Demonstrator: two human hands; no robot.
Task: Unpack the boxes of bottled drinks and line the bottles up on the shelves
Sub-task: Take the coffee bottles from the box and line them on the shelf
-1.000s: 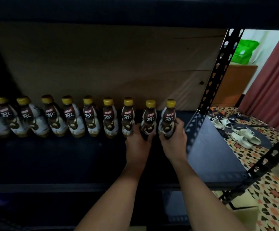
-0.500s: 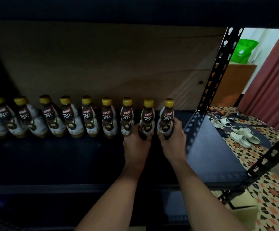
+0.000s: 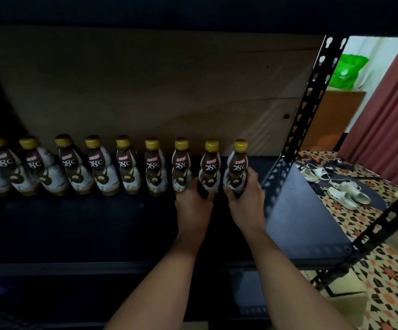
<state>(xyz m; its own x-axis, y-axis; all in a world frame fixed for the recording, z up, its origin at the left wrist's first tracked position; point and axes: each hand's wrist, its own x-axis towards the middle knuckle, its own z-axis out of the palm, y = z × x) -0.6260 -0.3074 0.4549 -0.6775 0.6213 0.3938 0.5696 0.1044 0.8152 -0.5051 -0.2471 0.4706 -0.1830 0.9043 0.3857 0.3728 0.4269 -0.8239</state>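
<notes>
Left hand (image 3: 194, 206) and right hand (image 3: 245, 201), each wrapped around the base of an upright Kopiko 78°C bottle (image 3: 209, 169) (image 3: 237, 169) at the row's right end, bare dark shelf (image 3: 98, 222) beneath the wrists, perforated upright (image 3: 308, 103) just right of the fingers.

- One view only, head-worn, wide-angle; no second view shares the scene.
- Looks forward and down into a dark shelf (image 3: 98, 229), close up, from its open front.
- Forearms enter from the bottom edge, centre-right.
- Bottle row (image 3: 126, 165) crosses mid-frame.
- Right edge shows the rack post (image 3: 312, 98) and floor (image 3: 383, 294) beyond.
</notes>
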